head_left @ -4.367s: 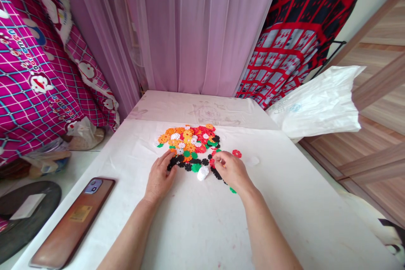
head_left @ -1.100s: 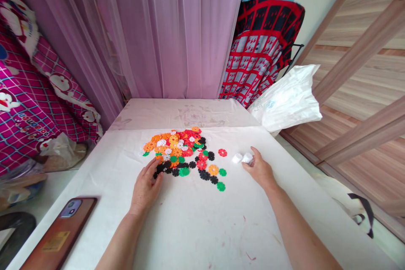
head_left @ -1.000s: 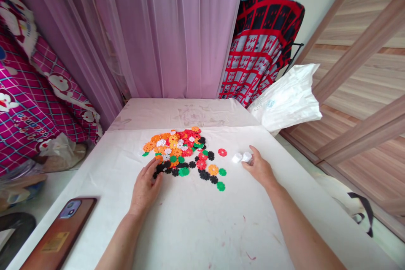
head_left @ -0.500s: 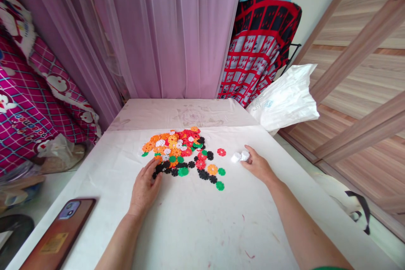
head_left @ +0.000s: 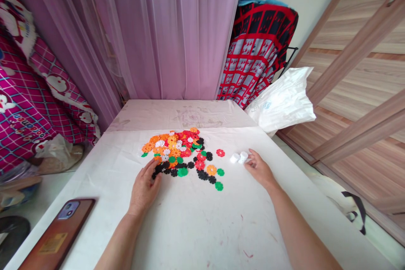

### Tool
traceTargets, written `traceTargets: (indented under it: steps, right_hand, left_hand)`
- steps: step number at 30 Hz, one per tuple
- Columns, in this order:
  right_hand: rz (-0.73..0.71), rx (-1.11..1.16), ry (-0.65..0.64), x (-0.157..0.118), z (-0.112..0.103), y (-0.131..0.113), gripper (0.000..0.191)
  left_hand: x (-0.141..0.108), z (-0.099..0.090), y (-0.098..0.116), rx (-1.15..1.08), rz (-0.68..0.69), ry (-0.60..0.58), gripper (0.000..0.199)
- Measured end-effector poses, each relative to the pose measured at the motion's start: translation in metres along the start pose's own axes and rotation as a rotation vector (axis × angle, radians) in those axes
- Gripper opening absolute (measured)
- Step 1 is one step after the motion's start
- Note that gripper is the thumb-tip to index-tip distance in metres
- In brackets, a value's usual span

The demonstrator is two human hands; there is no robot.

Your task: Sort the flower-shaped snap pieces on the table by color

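A heap of flower-shaped plastic discs point(head_left: 173, 140) in orange, red, white, green and black lies on the white tablecloth point(head_left: 196, 228). My left hand point(head_left: 146, 183) rests at the heap's near left edge, fingers stretched out beside the black discs point(head_left: 174, 172). It is open and grips nothing that I can see. To the right of the heap sits a small group of white discs point(head_left: 238, 157), apart from the rest. Just right of them is my right hand point(head_left: 260, 169), its fingers apart and nothing held. A lone red disc point(head_left: 220, 152) lies between the heap and the white group.
A brown phone point(head_left: 58, 232) lies face down at the table's left edge. Past the table's right edge stands a white plastic bag point(head_left: 284, 99). A pink curtain point(head_left: 164, 33) hangs behind the table, and a wooden wardrobe point(head_left: 357, 88) is on the right.
My right hand has let go of the white discs and drawn back slightly to the right, its fingers opening. My left hand has stayed put.
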State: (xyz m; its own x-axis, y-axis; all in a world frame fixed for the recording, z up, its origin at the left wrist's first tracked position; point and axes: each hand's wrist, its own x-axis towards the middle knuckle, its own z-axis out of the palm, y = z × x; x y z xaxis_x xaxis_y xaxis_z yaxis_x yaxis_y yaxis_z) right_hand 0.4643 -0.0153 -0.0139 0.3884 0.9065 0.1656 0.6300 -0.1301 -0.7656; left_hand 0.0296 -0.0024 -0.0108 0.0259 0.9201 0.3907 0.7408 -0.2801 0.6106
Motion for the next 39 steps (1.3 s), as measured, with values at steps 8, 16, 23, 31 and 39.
traceTargets:
  steps: [8, 16, 23, 31, 39]
  right_hand:
    - [-0.113, 0.094, 0.566, -0.04, 0.025, -0.005, 0.033]
    - [-0.717, -0.151, 0.146, -0.059, 0.095, -0.102, 0.026]
    - [-0.649, -0.279, -0.169, -0.009, 0.165, -0.165, 0.037]
    - [-0.512, -0.503, -0.419, 0.025, 0.219, -0.227, 0.052]
    - [-0.676, -0.48, -0.51, -0.027, 0.193, -0.199, 0.054]
  left_hand:
    - [0.0, 0.006, -0.007, -0.008, 0.02, 0.01, 0.042]
    - [0.001, 0.007, -0.006, -0.016, 0.093, -0.012, 0.033]
    - [0.0, 0.01, -0.009, -0.15, -0.053, 0.076, 0.034]
    - [-0.003, 0.017, -0.018, -0.206, -0.145, 0.192, 0.037]
    - [-0.002, 0.021, -0.021, -0.121, -0.129, 0.217, 0.038]
